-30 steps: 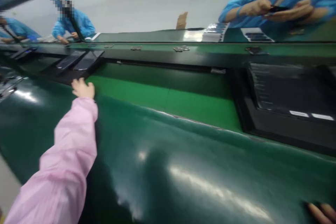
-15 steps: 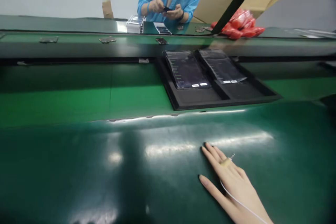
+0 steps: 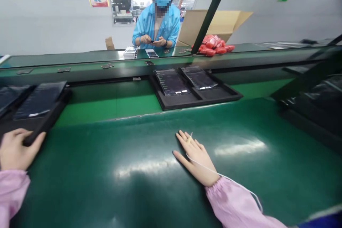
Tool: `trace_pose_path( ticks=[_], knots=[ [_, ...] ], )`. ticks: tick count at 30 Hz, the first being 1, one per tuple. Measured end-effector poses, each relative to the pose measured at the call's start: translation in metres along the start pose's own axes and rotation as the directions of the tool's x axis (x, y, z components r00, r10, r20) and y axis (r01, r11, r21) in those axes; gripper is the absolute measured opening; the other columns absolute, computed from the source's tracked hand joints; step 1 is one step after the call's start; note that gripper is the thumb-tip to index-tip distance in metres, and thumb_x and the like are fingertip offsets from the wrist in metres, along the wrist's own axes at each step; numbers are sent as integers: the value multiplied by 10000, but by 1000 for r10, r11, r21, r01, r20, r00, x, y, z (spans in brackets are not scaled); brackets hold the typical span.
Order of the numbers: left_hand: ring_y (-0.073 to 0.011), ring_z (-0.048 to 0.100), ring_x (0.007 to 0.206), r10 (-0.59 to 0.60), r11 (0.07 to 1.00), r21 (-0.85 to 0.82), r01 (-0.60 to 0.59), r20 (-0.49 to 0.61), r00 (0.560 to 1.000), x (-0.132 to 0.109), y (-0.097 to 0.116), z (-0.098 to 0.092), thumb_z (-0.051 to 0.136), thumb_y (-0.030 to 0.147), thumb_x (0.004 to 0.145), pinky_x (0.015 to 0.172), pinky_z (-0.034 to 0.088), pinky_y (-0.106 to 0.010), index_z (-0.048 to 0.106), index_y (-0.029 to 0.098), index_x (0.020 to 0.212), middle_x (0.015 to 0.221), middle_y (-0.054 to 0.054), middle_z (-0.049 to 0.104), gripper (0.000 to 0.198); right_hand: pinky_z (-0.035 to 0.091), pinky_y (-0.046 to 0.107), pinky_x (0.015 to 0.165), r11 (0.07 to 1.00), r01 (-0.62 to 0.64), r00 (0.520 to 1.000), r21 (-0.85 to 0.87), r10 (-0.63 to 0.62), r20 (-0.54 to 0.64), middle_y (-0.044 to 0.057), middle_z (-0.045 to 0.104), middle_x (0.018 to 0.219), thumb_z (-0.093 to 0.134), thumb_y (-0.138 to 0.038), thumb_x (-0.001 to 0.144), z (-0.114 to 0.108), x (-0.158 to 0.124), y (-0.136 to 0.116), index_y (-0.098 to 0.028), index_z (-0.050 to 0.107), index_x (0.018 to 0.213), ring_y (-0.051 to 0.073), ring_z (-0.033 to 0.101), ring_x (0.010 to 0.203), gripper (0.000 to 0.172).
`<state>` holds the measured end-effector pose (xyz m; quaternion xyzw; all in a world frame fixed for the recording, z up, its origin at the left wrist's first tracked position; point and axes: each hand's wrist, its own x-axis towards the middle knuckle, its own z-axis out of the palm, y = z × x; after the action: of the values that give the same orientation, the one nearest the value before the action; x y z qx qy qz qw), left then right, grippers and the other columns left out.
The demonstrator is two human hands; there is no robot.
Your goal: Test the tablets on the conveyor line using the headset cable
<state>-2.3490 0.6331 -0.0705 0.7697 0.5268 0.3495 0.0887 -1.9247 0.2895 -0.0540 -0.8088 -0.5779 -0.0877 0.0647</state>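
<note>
At the left edge of the frame, the left hand (image 3: pixel 17 149) touches the near edge of a black tray (image 3: pixel 50 117), thumb spread apart from the fingers; whether they close on the rim I cannot tell. This tray, at middle left, holds dark flat packets (image 3: pixel 41 99) and is cut off by the frame. Right of centre, the right hand (image 3: pixel 199 158) rests flat on the dark green table (image 3: pixel 144 146), fingers extended, holding nothing; a white cord (image 3: pixel 235 181) runs along its wrist. Above it, just right of centre, a second tray (image 3: pixel 203 102) carries two dark packets (image 3: pixel 172 82). At upper centre, a co-worker in blue (image 3: pixel 171 25) handles a small dark object.
</note>
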Motion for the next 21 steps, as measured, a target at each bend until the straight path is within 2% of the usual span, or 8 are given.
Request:
trace_pose_path(
  ticks=[2, 8, 12, 15, 17, 18, 19, 21],
  knots=[
    [-338, 584, 1078, 7, 997, 82, 3, -112, 994, -36, 22, 4, 563, 491, 819, 931, 514, -546, 570, 287, 806, 946, -6, 607, 205, 424, 497, 1075, 1000, -4, 1000, 14, 4, 4, 133, 428, 1520, 378, -493, 987, -1, -3, 1, -183, 412, 1481, 287, 395, 1415, 584],
    [-242, 656, 885, 118, 992, 44, -118, -2, 993, -149, 141, 1, 551, 360, 866, 772, 571, -371, 567, 222, 912, 1013, -71, 617, 147, 423, 564, 1069, 980, 51, 996, 191, -37, -79, 161, 527, 1436, 410, -469, 980, -2, -15, -1, -179, 537, 1362, 324, 471, 1357, 496],
    [-235, 666, 867, 160, 977, -175, -121, 233, 959, -222, 219, -10, 553, 271, 866, 786, 579, -377, 588, 211, 969, 1032, -99, 621, 124, 471, 465, 1053, 844, 327, 937, 425, -233, -258, 140, 623, 1334, 469, -292, 978, -16, -36, -53, -201, 582, 1273, 267, 530, 1312, 329],
    [-246, 668, 860, 287, 917, -373, -137, 381, 879, -266, 264, -24, 615, 288, 816, 756, 595, -381, 622, 220, 1010, 1047, -113, 650, 205, 459, 453, 1061, 641, 534, 845, 552, -435, -312, 88, 710, 1173, 484, -183, 944, -34, -68, -93, -223, 618, 1173, 245, 606, 1220, 269],
    [-222, 674, 904, 444, 825, -522, -216, 362, 820, -282, 271, -42, 621, 295, 823, 890, 579, -383, 637, 257, 1040, 1090, -84, 675, 221, 487, 432, 1017, 544, 547, 824, 636, -486, -292, 49, 740, 952, 478, -142, 922, -44, -93, -103, -219, 640, 1034, 214, 696, 1007, 211],
    [-211, 675, 929, 481, 794, -554, -250, 322, 816, -285, 264, -54, 610, 285, 840, 993, 534, -412, 636, 281, 1054, 1105, -60, 685, 216, 511, 413, 975, 529, 522, 835, 669, -476, -276, 31, 722, 840, 471, -121, 914, -47, -105, -102, -214, 638, 954, 194, 708, 881, 195],
    [-203, 672, 952, 481, 794, -544, -271, 290, 827, -285, 250, -67, 593, 269, 861, 1092, 457, -467, 628, 312, 1072, 1124, -32, 689, 218, 530, 393, 927, 526, 494, 851, 692, -456, -260, 19, 690, 756, 465, -108, 910, -50, -118, -99, -209, 628, 880, 177, 697, 780, 195],
    [-246, 644, 1057, 297, 905, -371, -206, 208, 932, -282, 204, -96, 563, 243, 893, 1149, 337, -587, 596, 360, 1137, 1178, -20, 674, 272, 541, 382, 882, 561, 428, 890, 709, -397, -223, 17, 643, 690, 461, -114, 914, -54, -140, -88, -205, 610, 783, 165, 661, 689, 218]
  ],
)
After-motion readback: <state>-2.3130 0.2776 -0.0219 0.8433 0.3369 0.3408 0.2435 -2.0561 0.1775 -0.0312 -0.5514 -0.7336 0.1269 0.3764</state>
